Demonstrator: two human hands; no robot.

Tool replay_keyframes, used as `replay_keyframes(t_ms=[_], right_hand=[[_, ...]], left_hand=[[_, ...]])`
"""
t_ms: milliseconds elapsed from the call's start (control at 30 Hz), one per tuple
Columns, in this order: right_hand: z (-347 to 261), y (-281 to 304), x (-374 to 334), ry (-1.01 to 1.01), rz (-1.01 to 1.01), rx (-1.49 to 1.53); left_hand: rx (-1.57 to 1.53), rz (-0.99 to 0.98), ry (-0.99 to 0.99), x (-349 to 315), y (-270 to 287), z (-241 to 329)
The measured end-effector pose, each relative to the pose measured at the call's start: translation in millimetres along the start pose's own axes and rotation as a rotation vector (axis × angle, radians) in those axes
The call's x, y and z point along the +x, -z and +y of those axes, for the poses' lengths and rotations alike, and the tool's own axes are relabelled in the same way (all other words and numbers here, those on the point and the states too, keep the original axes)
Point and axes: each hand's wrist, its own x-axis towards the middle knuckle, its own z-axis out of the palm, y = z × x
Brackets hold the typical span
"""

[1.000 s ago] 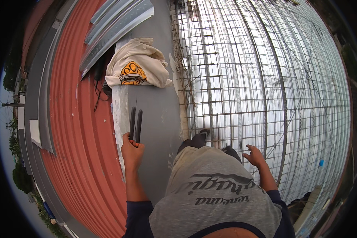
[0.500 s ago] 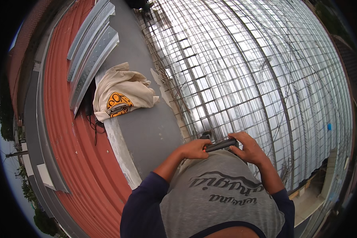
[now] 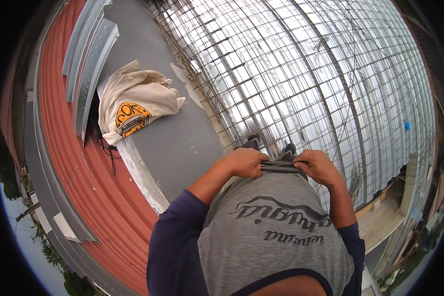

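Note:
At my waist, in front of the grey shirt, a dark grey tool with two slim parallel bars point(image 3: 280, 169) lies crosswise between my hands; its exact kind does not show. My left hand point(image 3: 245, 162) is closed round its left end, with a small orange spot by the fingers. At the other end, my right hand point(image 3: 316, 165) pinches the bars between thumb and fingers. The far ends are hidden by the hands. My dark shoes point(image 3: 290, 149) show just beyond the tool.
A rebar mesh point(image 3: 301, 74) over shiny corrugated metal sheets spreads ahead and right. On the grey ledge point(image 3: 167, 153) at left lies a cream cloth point(image 3: 140, 98) with an orange print. Bent metal channels point(image 3: 96, 69) rest beside it, above a red corrugated roof point(image 3: 93, 182).
The tool has come level and closer to my body, and two parallel bars now show. My right hand has lowered its fingers to a pinch. The view has shifted slightly.

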Motion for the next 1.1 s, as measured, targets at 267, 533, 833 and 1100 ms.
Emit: replay_keyframes(t_ms=[267,533,833,1100], right_hand=[[10.7,-0.7,-1.8,-0.187,-0.017,0.214],[21.2,-16.1,-15.9,-0.296,-0.054,0.390],[3.8,-14.2,-13.4,-0.168,0.045,0.235],[36.8,-15.2,-29.8,-0.280,0.102,0.049]], left_hand=[[-0.177,-0.004,-0.074,-1.7,-25.7,-12.1],[-0.390,0.130,-0.170,-1.8,-26.2,-28.8],[-0.573,0.142,-0.184,-2.2,-13.2,-52.7],[-0.912,0.624,-0.042,-6.8,-7.5,-76.4]])
